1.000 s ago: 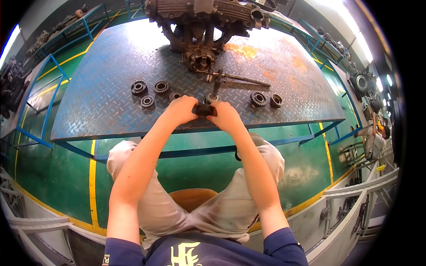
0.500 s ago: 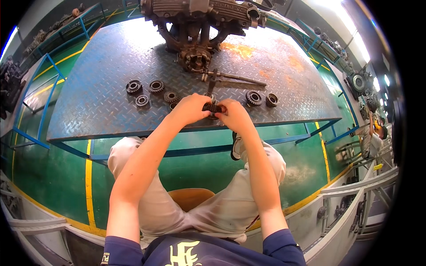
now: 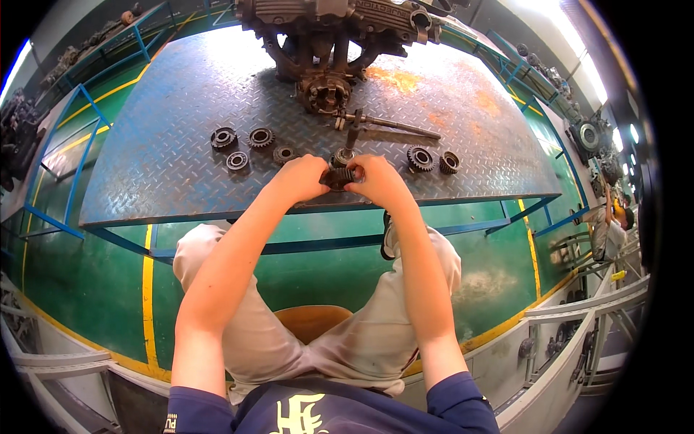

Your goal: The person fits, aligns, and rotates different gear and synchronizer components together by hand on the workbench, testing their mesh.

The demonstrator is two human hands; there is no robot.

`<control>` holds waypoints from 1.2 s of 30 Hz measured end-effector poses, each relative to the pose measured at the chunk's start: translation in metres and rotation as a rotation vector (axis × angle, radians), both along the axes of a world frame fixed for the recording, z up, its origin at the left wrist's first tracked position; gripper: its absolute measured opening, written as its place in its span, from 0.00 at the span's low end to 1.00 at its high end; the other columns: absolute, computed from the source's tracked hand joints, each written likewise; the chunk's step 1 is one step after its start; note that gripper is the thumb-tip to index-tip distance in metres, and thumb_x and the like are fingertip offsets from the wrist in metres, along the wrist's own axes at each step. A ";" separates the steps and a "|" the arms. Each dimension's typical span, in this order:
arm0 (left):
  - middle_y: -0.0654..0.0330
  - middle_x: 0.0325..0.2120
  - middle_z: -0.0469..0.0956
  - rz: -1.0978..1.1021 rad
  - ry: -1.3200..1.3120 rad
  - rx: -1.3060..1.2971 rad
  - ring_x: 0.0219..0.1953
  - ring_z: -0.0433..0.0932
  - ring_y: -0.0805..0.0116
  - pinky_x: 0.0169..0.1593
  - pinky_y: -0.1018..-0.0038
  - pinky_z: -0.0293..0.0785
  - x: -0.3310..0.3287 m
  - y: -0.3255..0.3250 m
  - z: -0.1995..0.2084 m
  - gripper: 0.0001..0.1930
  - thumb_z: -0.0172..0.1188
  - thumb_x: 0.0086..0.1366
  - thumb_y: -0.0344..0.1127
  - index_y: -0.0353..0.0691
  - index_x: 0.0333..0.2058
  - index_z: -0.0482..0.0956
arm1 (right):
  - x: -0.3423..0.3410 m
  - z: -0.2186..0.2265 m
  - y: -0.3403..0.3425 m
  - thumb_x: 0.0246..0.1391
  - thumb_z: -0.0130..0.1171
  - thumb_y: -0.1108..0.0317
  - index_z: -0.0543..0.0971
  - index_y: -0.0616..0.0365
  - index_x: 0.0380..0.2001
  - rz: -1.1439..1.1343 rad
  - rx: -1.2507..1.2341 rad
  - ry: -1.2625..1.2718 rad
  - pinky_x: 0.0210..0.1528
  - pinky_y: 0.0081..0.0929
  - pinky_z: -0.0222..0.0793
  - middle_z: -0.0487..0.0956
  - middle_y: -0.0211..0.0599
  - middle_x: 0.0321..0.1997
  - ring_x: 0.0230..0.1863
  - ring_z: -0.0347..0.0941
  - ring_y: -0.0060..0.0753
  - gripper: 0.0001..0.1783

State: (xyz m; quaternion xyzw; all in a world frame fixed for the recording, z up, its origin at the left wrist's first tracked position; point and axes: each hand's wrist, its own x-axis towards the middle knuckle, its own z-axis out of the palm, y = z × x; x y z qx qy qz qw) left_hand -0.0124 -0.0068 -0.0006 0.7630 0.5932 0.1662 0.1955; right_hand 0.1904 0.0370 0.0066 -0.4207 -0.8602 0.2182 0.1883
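Observation:
Near the front edge of the metal table [image 3: 217,189], my left hand [image 3: 302,178] and my right hand [image 3: 377,178] grip a dark toothed gear [image 3: 340,178] between them. Fingers close on it from both sides, hiding its ends. Just behind it an upright shaft [image 3: 353,134] rises from a round gear base [image 3: 341,155]. Left of my hands lie several loose parts: a gear [image 3: 224,138], another gear [image 3: 261,138], a bearing ring [image 3: 236,161] and a gear [image 3: 285,154] close to my left hand. To the right stand a toothed gear [image 3: 420,159] and a smaller gear [image 3: 449,162].
A large engine block [image 3: 325,43] stands at the table's back, and a long shaft [image 3: 397,126] lies before it. My knees are under the front edge. Blue-framed benches [image 3: 61,163] flank the table. A person [image 3: 611,224] is at the far right.
The gear between my hands has tilted, now showing more of its toothed side. Both hands have moved slightly, and the whole view has shifted a little.

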 end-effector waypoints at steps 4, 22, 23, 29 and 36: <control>0.45 0.32 0.81 -0.006 0.057 0.006 0.39 0.80 0.47 0.44 0.59 0.76 -0.011 -0.004 -0.006 0.17 0.69 0.50 0.39 0.37 0.38 0.83 | -0.001 0.001 -0.002 0.36 0.72 0.69 0.81 0.61 0.37 0.001 -0.098 0.007 0.38 0.36 0.70 0.78 0.41 0.28 0.35 0.76 0.43 0.20; 0.51 0.21 0.78 -0.046 -0.113 0.140 0.27 0.79 0.54 0.33 0.64 0.73 -0.006 -0.001 -0.002 0.18 0.67 0.49 0.34 0.35 0.40 0.80 | -0.008 -0.005 -0.016 0.45 0.68 0.65 0.78 0.58 0.39 -0.016 -0.028 -0.168 0.46 0.45 0.72 0.79 0.48 0.41 0.46 0.76 0.54 0.17; 0.52 0.21 0.78 -0.054 -0.145 0.125 0.27 0.78 0.55 0.33 0.64 0.73 -0.003 0.000 0.000 0.18 0.67 0.50 0.33 0.35 0.40 0.80 | -0.006 -0.004 -0.017 0.46 0.67 0.65 0.78 0.58 0.39 -0.026 -0.028 -0.146 0.46 0.45 0.72 0.79 0.47 0.41 0.45 0.76 0.54 0.17; 0.52 0.21 0.78 -0.085 -0.172 0.153 0.26 0.78 0.56 0.33 0.64 0.72 0.015 0.007 0.003 0.17 0.67 0.51 0.33 0.36 0.40 0.80 | 0.009 -0.006 -0.015 0.44 0.66 0.70 0.79 0.61 0.37 -0.055 0.064 -0.022 0.42 0.42 0.71 0.79 0.46 0.37 0.39 0.76 0.52 0.14; 0.48 0.35 0.82 -0.051 -0.135 0.026 0.40 0.80 0.49 0.45 0.60 0.75 0.023 0.006 0.015 0.16 0.68 0.50 0.36 0.37 0.38 0.81 | 0.011 0.002 -0.016 0.43 0.66 0.71 0.80 0.61 0.37 -0.051 0.104 -0.026 0.42 0.42 0.71 0.79 0.45 0.37 0.40 0.75 0.53 0.14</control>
